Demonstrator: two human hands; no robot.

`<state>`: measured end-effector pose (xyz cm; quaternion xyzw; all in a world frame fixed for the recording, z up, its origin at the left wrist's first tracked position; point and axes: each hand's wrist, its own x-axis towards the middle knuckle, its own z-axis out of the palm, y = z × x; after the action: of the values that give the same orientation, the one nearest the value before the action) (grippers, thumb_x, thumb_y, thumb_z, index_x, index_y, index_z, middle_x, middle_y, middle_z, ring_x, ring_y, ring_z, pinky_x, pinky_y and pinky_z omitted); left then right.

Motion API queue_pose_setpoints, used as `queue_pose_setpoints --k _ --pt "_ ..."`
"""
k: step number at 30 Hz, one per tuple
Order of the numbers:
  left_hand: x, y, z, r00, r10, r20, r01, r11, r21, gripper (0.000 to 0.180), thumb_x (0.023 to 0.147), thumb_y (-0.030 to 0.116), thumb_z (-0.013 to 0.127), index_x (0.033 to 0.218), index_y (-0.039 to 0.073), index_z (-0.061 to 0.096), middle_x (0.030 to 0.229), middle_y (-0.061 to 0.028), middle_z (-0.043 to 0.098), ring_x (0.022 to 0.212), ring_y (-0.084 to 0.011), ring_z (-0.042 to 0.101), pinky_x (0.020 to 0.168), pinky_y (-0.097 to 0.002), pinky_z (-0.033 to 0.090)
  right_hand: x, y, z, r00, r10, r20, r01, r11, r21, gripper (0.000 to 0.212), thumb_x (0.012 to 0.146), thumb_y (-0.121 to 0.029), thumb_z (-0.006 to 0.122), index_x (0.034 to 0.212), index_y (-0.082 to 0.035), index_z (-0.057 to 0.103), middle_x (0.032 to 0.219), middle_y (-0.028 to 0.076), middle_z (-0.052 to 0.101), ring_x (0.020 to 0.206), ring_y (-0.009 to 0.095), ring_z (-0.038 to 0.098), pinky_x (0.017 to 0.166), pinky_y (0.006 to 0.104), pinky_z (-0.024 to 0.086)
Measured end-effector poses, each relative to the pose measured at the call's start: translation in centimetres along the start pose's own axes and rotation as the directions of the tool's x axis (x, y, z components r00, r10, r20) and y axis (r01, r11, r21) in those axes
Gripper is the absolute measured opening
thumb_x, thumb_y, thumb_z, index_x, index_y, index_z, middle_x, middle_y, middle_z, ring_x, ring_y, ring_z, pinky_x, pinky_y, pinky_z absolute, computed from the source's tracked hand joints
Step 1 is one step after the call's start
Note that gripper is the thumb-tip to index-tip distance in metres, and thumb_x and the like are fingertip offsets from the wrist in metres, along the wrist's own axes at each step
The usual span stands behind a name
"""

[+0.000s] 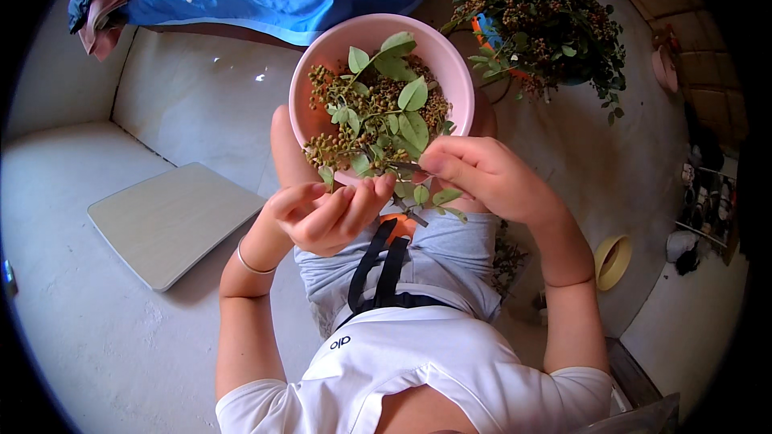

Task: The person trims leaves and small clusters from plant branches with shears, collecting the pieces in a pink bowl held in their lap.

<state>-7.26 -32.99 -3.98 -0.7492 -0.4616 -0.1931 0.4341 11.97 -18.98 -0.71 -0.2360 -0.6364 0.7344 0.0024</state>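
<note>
Leafy berry branch (413,130) over pink basin (457,72), upper centre of frame, left hand (331,215) half-curled at the stem (412,213), hold not discernible, right hand (486,170) pinched closed on dark slender piece (408,166), berry-laden branches (555,24) upper right.

Short dark lettering (341,342) stands on the white shirt (450,362), below the left grip (330,215) in view.

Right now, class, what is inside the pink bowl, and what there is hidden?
Inside the pink bowl are clusters of small brownish-green berries, with green leaves above some of them. Most of its bottom is covered, so anything underneath cannot be seen.
</note>
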Motion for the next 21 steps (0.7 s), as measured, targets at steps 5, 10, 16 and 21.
queue_pose_setpoints --k 5,10,16,21 --pt "-0.1 0.1 0.3 0.996 -0.047 -0.076 0.044 0.998 -0.035 0.022 0.073 0.020 0.065 0.093 0.027 0.070 0.085 0.0147 0.053 0.081 -0.0027 0.042 0.071 -0.0242 0.033 0.3 0.9 -0.3 0.999 0.007 0.052 -0.015 0.989 0.149 0.028 0.094 -0.024 0.048 0.098 0.001 0.059 0.060 -0.005 0.044 0.052 0.001 0.036 0.045 0.0175 0.028" --pt "-0.2 0.0 0.5 0.990 -0.089 -0.112 0.077 0.991 -0.108 0.022 0.072 0.021 0.067 0.093 0.026 0.071 0.087 0.0150 0.056 0.085 -0.0040 0.043 0.075 -0.0247 0.032 0.3 -0.5 -0.9 0.953 0.194 0.233 -0.265 0.907 0.328 0.030 0.095 -0.028 0.047 0.095 -0.001 0.059 0.056 -0.007 0.040 0.045 0.001 0.032 0.039 0.0171 0.022" --pt "0.1 0.2 0.7 0.990 -0.091 -0.110 0.080 0.991 -0.104 0.022 0.071 0.021 0.068 0.092 0.026 0.071 0.088 0.0153 0.056 0.086 -0.0044 0.043 0.074 -0.0244 0.032 0.3 0.4 -0.1 0.983 0.148 0.107 -0.171 0.951 0.259 0.028 0.095 -0.029 0.047 0.094 -0.004 0.059 0.057 -0.007 0.041 0.046 0.000 0.031 0.040 0.0170 0.023" --pt "0.3 0.1 0.9 0.989 -0.091 -0.121 0.073 0.987 -0.145 0.022 0.071 0.019 0.069 0.092 0.024 0.071 0.088 0.0146 0.057 0.085 -0.0047 0.044 0.073 -0.0244 0.033 0.5 1.4 -0.4 0.988 0.087 0.128 -0.121 0.948 0.293 0.027 0.094 -0.027 0.049 0.095 -0.003 0.059 0.059 -0.007 0.041 0.049 0.001 0.032 0.042 0.0171 0.023"
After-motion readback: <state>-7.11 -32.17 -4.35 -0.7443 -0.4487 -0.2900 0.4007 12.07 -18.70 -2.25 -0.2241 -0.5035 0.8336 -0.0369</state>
